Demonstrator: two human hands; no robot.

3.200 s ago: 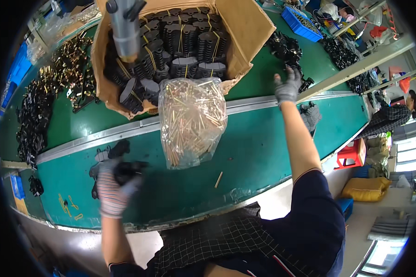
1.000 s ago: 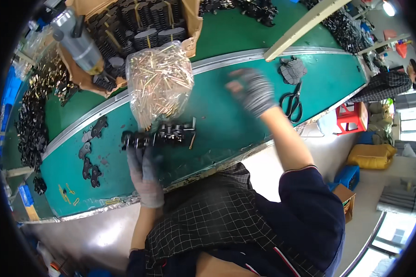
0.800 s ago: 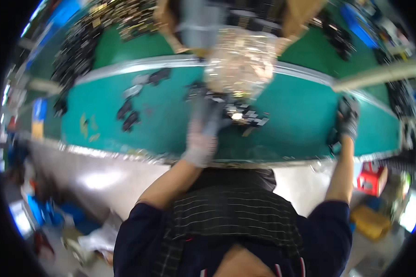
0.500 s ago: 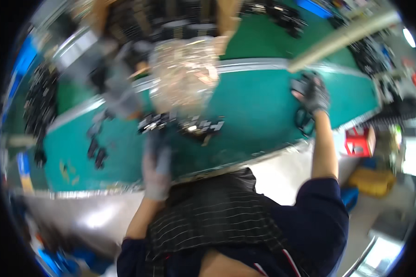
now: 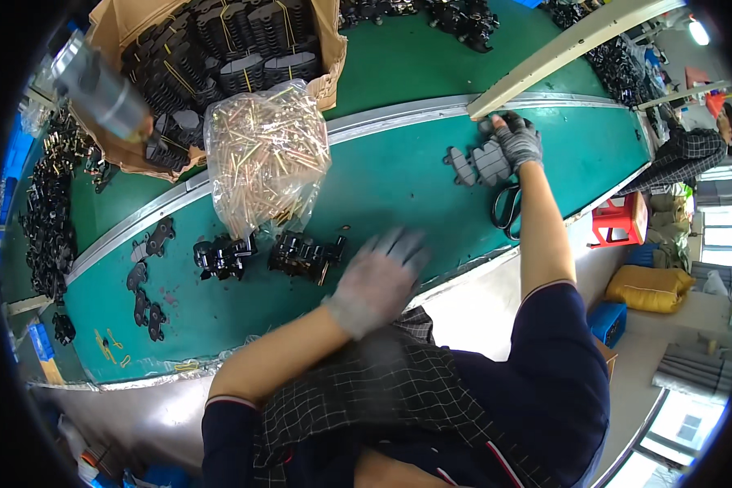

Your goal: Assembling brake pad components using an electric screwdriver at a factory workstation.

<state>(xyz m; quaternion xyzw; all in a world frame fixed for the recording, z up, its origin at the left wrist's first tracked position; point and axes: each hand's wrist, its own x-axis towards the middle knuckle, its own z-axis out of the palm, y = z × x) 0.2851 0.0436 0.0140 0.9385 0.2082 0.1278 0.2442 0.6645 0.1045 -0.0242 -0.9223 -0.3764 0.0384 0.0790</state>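
Observation:
My left hand (image 5: 380,281), in a grey glove, is over the near middle of the green table (image 5: 415,191), slightly blurred. Its fingers stretch forward and apart, holding nothing. To its left sit two black metal brake calipers (image 5: 299,254). At the right, my gloved right hand (image 5: 519,140) has its fingers curled by the foot of a beige post (image 5: 577,57). What they grip, if anything, is hidden. Against this hand lie several grey brake pads (image 5: 490,163), one of them a little apart to the left. Black-handled scissors (image 5: 506,210) lie just below.
A clear bag of brass-coloured pins (image 5: 268,154) stands behind the calipers, before a carton (image 5: 333,57) of bundled brake pads. An electric screwdriver (image 5: 102,89) hangs at upper left. Loose pads (image 5: 142,281) and yellow rubber bands (image 5: 110,346) lie at left. A red stool (image 5: 622,220) is at right.
My left hand has swung right, away from the calipers. The right hand stays at the pads, its fingers now farther over towards the post. The whole view has shifted and become sharper.

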